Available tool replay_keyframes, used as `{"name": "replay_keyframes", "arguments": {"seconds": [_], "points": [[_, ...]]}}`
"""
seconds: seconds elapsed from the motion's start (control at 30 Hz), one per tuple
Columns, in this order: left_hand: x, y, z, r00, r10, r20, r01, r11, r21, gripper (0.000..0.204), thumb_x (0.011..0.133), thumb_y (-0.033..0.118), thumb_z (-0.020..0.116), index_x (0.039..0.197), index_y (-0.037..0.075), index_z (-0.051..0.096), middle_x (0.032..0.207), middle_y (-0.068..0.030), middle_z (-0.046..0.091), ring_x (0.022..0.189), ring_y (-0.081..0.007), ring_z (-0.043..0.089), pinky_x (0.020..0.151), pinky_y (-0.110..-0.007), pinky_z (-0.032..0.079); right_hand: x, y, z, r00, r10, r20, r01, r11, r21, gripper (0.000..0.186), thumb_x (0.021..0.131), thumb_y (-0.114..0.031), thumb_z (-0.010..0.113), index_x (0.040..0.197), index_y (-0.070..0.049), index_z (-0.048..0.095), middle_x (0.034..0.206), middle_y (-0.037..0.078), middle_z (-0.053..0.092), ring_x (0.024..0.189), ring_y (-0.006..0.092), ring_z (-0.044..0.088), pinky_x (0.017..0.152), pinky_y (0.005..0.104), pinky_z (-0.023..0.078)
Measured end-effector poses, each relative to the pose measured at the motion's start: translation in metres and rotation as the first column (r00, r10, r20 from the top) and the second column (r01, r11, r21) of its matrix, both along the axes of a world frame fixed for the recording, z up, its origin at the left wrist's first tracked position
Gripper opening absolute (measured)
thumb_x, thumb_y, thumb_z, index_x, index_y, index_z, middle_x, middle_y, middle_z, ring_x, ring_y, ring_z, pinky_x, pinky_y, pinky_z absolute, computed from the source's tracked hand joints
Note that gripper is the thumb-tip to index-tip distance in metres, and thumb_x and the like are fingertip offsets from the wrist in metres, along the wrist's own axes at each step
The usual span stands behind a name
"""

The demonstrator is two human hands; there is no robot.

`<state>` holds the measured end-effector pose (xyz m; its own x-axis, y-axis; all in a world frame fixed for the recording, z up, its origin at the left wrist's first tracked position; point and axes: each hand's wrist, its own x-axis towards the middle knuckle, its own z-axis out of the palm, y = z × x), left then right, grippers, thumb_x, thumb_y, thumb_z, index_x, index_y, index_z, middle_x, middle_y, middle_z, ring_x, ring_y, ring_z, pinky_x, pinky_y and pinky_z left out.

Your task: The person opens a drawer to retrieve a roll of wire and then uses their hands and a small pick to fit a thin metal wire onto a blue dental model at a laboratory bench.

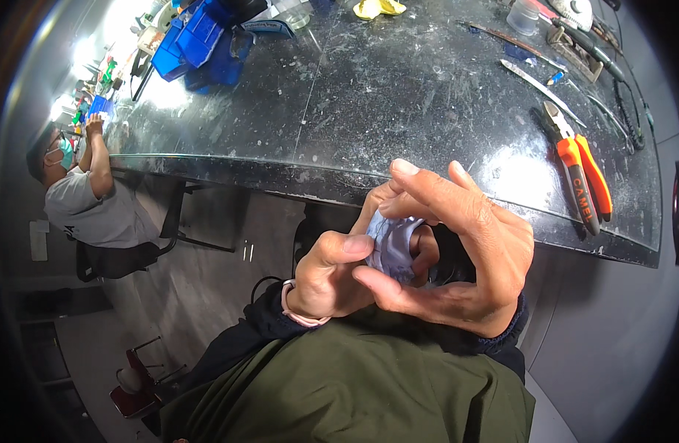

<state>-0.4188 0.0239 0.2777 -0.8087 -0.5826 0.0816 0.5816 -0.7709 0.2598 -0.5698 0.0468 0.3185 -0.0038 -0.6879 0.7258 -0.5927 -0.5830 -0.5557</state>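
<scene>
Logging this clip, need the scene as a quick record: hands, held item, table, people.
Left hand: thumb on the piece
Right hand: curled at the piece's right; exact contact unclear
Piece: pale blue-grey, partly hidden by fingers
Table: dark, scuffed, ahead of the person
Table right: pliers with orange handles; silver tool beyond them
Table left: blue bin, far side
People: co-worker seated at left, mask and light shirt

open middle on the black bench [384,118]
orange-handled pliers [571,159] and a pointed metal tool [540,88] obstruct the right, a blue bin [197,40] the far left.
</scene>
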Motion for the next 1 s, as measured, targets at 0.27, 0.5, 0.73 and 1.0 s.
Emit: {"name": "replay_keyframes", "arguments": {"seconds": [0.27, 0.5, 0.73, 1.0], "points": [[-0.003, 0.003, 0.000, 0.999, 0.031, 0.036, -0.032, 0.999, 0.034, 0.059, 0.075, 0.037, 0.041, 0.116, -0.005, 0.047, 0.112, -0.0205, 0.055, 0.100, -0.0300, 0.055, 0.091, -0.040, 0.041, 0.001, 0.000, -0.001, 1.000, -0.020, 0.003, 0.020, 1.000, 0.018, 0.072, 0.050, -0.023, 0.084, 0.112, -0.001, 0.054, 0.076, 0.007, 0.065, 0.072, 0.0207, 0.066, 0.079, 0.0423, 0.048], [-0.008, 0.005, 0.005, 0.995, 0.069, 0.076, -0.070, 0.997, 0.012, 0.059, 0.074, 0.037, 0.041, 0.114, -0.005, 0.048, 0.111, -0.0202, 0.055, 0.099, -0.0297, 0.055, 0.090, -0.040, 0.041, 0.002, 0.000, -0.003, 0.999, -0.043, 0.019, 0.043, 0.999, -0.006, 0.072, 0.049, -0.022, 0.083, 0.112, -0.002, 0.054, 0.076, 0.006, 0.065, 0.070, 0.0200, 0.066, 0.079, 0.0425, 0.048], [-0.008, 0.006, 0.005, 0.997, 0.065, 0.049, -0.068, 0.996, 0.060, 0.058, 0.074, 0.038, 0.042, 0.114, -0.004, 0.049, 0.111, -0.0208, 0.055, 0.098, -0.0305, 0.055, 0.090, -0.040, 0.042, -0.002, 0.002, -0.001, 1.000, 0.004, -0.016, -0.003, 0.999, 0.054, 0.078, 0.050, -0.025, 0.083, 0.116, 0.000, 0.050, 0.080, 0.008, 0.065, 0.075, 0.0222, 0.066, 0.081, 0.0441, 0.046], [-0.004, -0.002, 0.020, 0.898, -0.004, 0.440, 0.085, 0.983, -0.164, 0.074, 0.072, 0.044, 0.045, 0.135, 0.015, 0.021, 0.116, -0.0104, 0.040, 0.084, -0.0183, 0.044, 0.072, -0.031, 0.040, -0.002, 0.003, -0.001, 1.000, 0.020, -0.020, -0.019, 0.999, 0.048, 0.085, 0.049, -0.031, 0.083, 0.118, 0.003, 0.048, 0.083, 0.010, 0.065, 0.080, 0.0256, 0.065, 0.082, 0.0448, 0.045]]}}
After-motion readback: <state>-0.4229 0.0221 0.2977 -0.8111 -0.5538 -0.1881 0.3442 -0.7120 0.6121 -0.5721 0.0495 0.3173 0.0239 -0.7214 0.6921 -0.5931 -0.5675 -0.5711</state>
